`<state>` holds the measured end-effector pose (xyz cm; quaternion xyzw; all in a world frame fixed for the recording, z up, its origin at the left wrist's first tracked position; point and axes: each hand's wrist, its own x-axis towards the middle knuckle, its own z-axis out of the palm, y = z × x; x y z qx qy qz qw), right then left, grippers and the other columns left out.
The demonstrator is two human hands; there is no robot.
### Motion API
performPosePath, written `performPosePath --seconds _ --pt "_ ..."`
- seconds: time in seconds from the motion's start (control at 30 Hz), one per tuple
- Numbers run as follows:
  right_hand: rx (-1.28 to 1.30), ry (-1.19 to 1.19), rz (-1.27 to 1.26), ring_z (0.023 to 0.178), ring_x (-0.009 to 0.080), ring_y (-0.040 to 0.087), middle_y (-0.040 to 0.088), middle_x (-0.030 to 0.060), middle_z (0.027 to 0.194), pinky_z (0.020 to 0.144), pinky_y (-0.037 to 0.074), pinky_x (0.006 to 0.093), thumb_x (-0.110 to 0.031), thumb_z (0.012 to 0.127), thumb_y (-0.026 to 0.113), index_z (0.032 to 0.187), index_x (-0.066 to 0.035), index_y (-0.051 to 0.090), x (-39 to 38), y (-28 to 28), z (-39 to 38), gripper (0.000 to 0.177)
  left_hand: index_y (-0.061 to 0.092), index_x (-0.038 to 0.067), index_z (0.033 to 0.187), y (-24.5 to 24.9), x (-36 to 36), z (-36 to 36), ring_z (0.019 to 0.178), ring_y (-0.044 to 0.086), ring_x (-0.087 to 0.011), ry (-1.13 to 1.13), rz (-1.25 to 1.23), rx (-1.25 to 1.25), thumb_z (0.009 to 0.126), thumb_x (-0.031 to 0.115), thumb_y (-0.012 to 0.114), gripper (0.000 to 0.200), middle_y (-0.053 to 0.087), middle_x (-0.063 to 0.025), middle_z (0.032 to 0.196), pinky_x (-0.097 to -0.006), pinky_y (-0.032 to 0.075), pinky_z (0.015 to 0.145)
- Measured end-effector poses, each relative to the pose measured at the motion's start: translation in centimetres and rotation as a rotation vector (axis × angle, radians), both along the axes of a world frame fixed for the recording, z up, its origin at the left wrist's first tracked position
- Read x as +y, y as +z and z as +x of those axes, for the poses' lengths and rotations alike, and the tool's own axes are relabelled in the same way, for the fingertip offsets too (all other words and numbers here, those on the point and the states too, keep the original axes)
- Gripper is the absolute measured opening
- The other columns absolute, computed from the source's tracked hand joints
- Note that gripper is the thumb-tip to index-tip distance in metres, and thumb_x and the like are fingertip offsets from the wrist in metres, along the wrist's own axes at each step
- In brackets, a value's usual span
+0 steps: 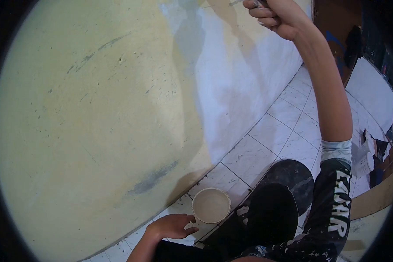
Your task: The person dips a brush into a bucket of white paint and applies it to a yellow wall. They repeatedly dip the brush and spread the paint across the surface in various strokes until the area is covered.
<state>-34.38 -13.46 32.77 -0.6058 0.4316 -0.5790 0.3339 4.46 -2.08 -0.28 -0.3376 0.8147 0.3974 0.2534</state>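
My right hand is raised against the upper wall at the top edge of the view. Its fingers are wrapped round something dark, mostly cut off by the frame, so its kind cannot be made out. The wall is yellowish, with grey scuffs and small pits, and a white coated area covers its right part. Down low, my left hand hangs beside a round bucket, fingers loosely bent, thumb apart, holding nothing. The bucket stands on the floor and has a pale inside.
White floor tiles run along the foot of the wall. A dark round-topped thing is by my legs. At right are a white container, assorted clutter and a pale panel near a dark doorway.
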Motion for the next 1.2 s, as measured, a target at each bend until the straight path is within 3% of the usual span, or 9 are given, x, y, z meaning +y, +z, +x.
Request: performPosePath --seconds 0.07,0.1,0.5,0.6,0.8,0.93,1.0,1.13,1.2 --pt "-0.034 0.001 0.042 0.046 0.0018 0.027 0.042 -0.0062 0.066 0.035 0.020 0.0186 -0.020 0.104 0.034 0.099 -0.003 0.051 -1.6 -0.6 0.3 0.025 0.056 0.001 0.128 0.1 -0.1 0.1 0.113 0.059 -0.0366 -0.004 -0.009 0.001 0.099 0.048 0.050 0.056 0.061 -0.0213 0.122 -0.0410 0.047 0.097" --pt "-0.023 -0.113 -0.022 0.045 0.0005 0.027 0.050 -0.0035 0.072 0.036 0.020 0.0195 -0.025 0.099 0.051 0.093 -0.006 0.053 -2.7 -2.8 1.2 0.020 0.056 0.001 0.128 0.1 -0.1 0.2 0.113 0.059 -0.0367 -0.007 -0.010 0.003 0.099 0.048 0.050 0.055 0.061 -0.0214 0.122 -0.0412 0.047 0.096" --pt "0.016 -0.029 0.737 0.043 0.0073 0.035 0.054 0.0042 0.068 0.036 0.024 0.0264 -0.020 0.095 0.051 0.091 0.002 0.063 0.1 -22.4 -2.6 0.025 0.055 0.004 0.129 0.5 0.2 -0.2 0.104 0.062 -0.0399 -0.056 -0.035 0.061 0.098 0.048 0.050 0.054 0.065 -0.0239 0.109 -0.0456 0.048 0.090" --pt "0.113 -0.097 0.728 0.042 0.0056 0.030 0.051 0.0009 0.065 0.035 0.022 0.0238 -0.020 0.099 0.050 0.098 0.004 0.063 -0.6 -21.1 -3.4 0.027 0.055 0.003 0.129 0.0 0.4 0.0 0.103 0.062 -0.0401 -0.055 -0.040 0.072 0.098 0.048 0.050 0.054 0.065 -0.0241 0.107 -0.0459 0.048 0.089" --pt "0.273 -0.193 0.405 0.040 0.0027 0.030 0.058 0.0010 0.072 0.034 0.022 0.0219 -0.024 0.097 0.054 0.098 -0.002 0.061 -2.7 -6.4 -3.6 0.024 0.055 0.003 0.129 0.0 0.6 0.0 0.103 0.062 -0.0401 -0.042 -0.049 0.056 0.098 0.048 0.049 0.055 0.065 -0.0240 0.107 -0.0461 0.048 0.089" --pt "0.263 -0.240 0.142 0.043 -0.0018 0.025 0.048 -0.0060 0.068 0.033 0.016 0.0168 -0.025 0.101 0.048 0.095 -0.004 0.057 -1.6 -0.5 -3.1 0.023 0.055 0.004 0.129 -0.5 0.4 -0.2 0.104 0.062 -0.0398 -0.051 -0.029 0.053 0.098 0.049 0.049 0.055 0.064 -0.0240 0.108 -0.0458 0.048 0.090" --pt "0.199 -0.081 0.271 0.045 0.0016 0.026 0.040 -0.0069 0.064 0.035 0.020 0.0186 -0.019 0.104 0.034 0.099 -0.003 0.052 -0.7 2.4 -3.9 0.025 0.055 0.004 0.129 -0.8 0.2 -0.3 0.105 0.062 -0.0395 -0.044 -0.042 0.038 0.098 0.049 0.049 0.055 0.064 -0.0238 0.110 -0.0455 0.048 0.090" --pt "0.076 -0.051 0.179 0.044 0.0015 0.026 0.038 -0.0076 0.062 0.034 0.020 0.0187 -0.019 0.103 0.034 0.097 -0.003 0.053 -1.2 1.2 -4.7 0.025 0.055 0.004 0.129 -1.0 0.1 -0.3 0.105 0.062 -0.0395 -0.040 -0.016 0.044 0.098 0.049 0.049 0.055 0.064 -0.0232 0.111 -0.0452 0.048 0.091" --pt "0.021 -0.153 0.065 0.043 -0.0006 0.025 0.048 -0.0062 0.068 0.034 0.016 0.0181 -0.025 0.101 0.049 0.093 -0.006 0.055 -3.5 -3.0 -4.8 0.022 0.055 0.005 0.129 -1.4 0.0 -0.1 0.106 0.062 -0.0393 -0.021 -0.003 0.021 0.098 0.050 0.049 0.055 0.064 -0.0224 0.113 -0.0449 0.048 0.092"
